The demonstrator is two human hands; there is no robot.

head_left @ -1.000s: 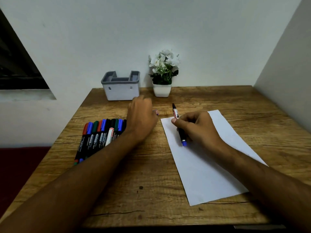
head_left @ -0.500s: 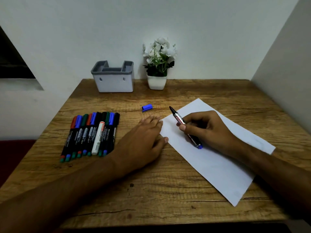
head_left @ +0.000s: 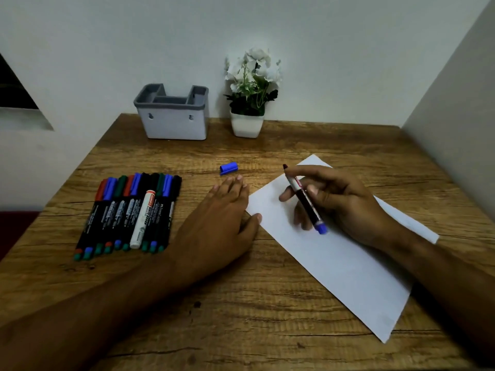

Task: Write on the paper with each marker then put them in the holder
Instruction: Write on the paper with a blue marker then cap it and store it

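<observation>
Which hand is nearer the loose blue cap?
Left. The left hand lies flat with fingertips just short of the blue cap; the right hand is farther right, over the paper.

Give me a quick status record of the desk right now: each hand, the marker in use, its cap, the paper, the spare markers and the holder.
left hand: flat on the table, fingertips at the paper's left edge
right hand: fingers closed around the marker, over the paper
marker: uncapped, dark tip pointing away, blue end toward the person
blue cap: loose on the table, beyond the left hand
paper: white, angled, no marks visible
spare markers: capped, in a row at the left
holder: at the back, no markers visible inside
</observation>
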